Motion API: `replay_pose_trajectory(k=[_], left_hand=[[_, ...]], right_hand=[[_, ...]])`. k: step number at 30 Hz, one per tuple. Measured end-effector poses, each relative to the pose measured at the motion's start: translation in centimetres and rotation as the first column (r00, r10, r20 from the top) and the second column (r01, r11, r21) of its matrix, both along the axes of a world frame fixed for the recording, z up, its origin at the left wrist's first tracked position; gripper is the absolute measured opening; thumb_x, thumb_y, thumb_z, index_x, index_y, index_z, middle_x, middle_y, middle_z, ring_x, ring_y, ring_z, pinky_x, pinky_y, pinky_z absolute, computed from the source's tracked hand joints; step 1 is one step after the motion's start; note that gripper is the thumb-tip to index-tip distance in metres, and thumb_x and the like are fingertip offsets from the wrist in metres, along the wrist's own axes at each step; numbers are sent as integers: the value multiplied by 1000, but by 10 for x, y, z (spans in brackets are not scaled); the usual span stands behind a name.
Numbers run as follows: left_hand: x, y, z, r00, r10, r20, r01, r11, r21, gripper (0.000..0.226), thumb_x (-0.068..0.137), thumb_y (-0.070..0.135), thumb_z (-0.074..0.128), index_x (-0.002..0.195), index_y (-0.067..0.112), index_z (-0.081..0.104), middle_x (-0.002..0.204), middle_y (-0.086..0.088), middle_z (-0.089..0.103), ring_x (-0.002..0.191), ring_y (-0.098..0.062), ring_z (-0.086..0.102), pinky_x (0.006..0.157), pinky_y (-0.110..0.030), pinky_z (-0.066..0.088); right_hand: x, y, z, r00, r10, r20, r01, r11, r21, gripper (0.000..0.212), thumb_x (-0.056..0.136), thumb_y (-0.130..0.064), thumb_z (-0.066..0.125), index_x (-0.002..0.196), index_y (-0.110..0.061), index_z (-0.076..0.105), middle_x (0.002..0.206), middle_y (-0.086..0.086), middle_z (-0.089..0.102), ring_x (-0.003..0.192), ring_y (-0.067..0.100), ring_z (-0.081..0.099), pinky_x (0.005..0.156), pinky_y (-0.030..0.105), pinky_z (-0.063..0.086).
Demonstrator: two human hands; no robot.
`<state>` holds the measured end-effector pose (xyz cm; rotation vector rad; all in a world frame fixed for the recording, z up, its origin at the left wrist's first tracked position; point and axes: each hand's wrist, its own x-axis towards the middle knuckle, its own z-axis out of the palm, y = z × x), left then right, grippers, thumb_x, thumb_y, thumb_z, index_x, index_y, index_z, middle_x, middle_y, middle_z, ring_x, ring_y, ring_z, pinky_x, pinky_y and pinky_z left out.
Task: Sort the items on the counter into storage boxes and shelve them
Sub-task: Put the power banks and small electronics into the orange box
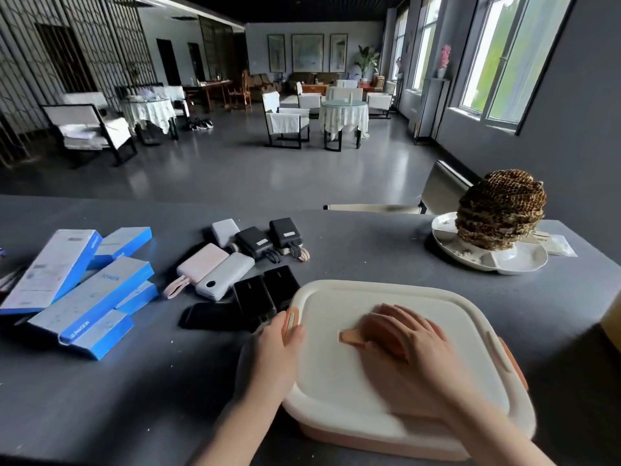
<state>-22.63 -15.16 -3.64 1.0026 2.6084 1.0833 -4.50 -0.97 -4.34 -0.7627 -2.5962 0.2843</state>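
A white storage box with a closed lid and pink side latches sits on the dark counter in front of me. My left hand holds the box's left side, thumb over the rim beside a latch. My right hand, blurred, lies on the lid's middle with its fingers curled over the pink lid handle. Left of the box lie several power banks: black ones, a white one, a pink one. Several blue cartons are piled at the far left.
A brown wasp nest stands on a white divided plate at the counter's back right, with a small clear bag beside it. Beyond the counter is a room with tables and chairs.
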Motion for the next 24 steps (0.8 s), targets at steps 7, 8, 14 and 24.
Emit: replay_pose_trajectory(k=[7,8,14,24], left_hand=[[1,6,0,981,-41,-187,5,982,-189,39,100,41,32,128,23,52,110,-8,69,104,-28,62,82,-33,45],[0,6,0,994,-11,-105,-4,989,-145,38,101,37,32,123,17,56,108,-12,68,104,-31,62,81,-34,45],[-11,4,-7,957,102,271,-118,992,40,36,100,14,40,81,-7,63,86,-24,67,90,-36,63,66,-30,42],[32,0,-17,972,-115,-204,106,993,-53,56,89,41,57,140,25,43,151,2,34,141,-19,22,112,-40,25]], right_hand=[[1,0,-3,1000,-10,-22,10,1000,6,31,85,-54,56,115,-45,58,126,-28,53,126,4,46,100,29,40],[1,1,-3,1000,-10,-21,11,1000,6,30,86,-53,57,115,-45,58,126,-28,53,127,4,46,100,28,40],[1,0,1,999,-7,-32,6,1000,-25,29,84,-57,53,109,-46,61,124,-30,54,125,1,45,101,26,37],[24,17,23,997,78,-16,-79,966,-245,31,78,-35,76,108,-32,72,119,-14,64,114,8,57,99,28,42]])
